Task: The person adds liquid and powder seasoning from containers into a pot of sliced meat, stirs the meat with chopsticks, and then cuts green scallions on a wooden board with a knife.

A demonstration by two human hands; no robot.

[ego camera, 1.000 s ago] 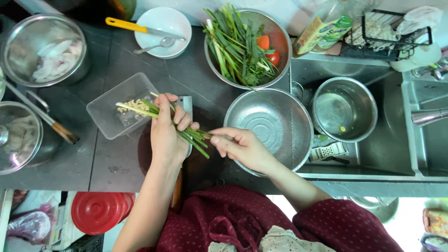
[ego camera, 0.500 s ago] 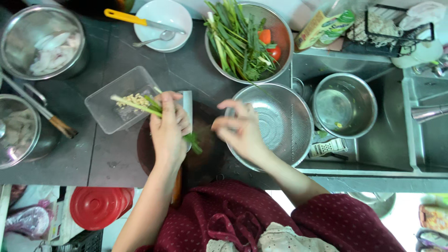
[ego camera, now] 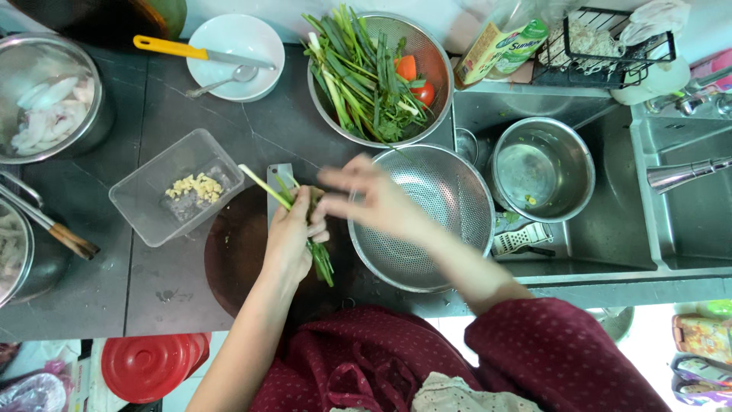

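Spring onions [ego camera: 293, 210]: we see a small bunch lying over the dark round chopping board [ego camera: 236, 259], pale root ends pointing up-left toward the clear plastic tub [ego camera: 145, 206], green tips trailing down-right toward the person's body.
Long axis: diagonal, upper left to lower right, passing under the left palm.
Left hand [ego camera: 290, 240]: fingers curled and closed around the middle of the bunch, pinning it to the board.
Right hand [ego camera: 374, 198]: motion-blurred, fingers spread, hovering just right of the stalks; we cannot tell whether it touches or grips anything.
Nearer hand: the left, already on the bunch; the right comes in from the colander side.
Cleaver blade [ego camera: 280, 183]: a grey flat edge shows just behind the stalks, partly hidden by the hands.
Empty steel colander [ego camera: 450, 221]: just right of the board, below the right forearm.
Steel bowl of greens and tomatoes [ego camera: 381, 72]: behind the hands, well apart.
Tub contents: chopped pale bits, just left of the root ends.
Obstruction: we judge the colander rim closest to the right wrist.
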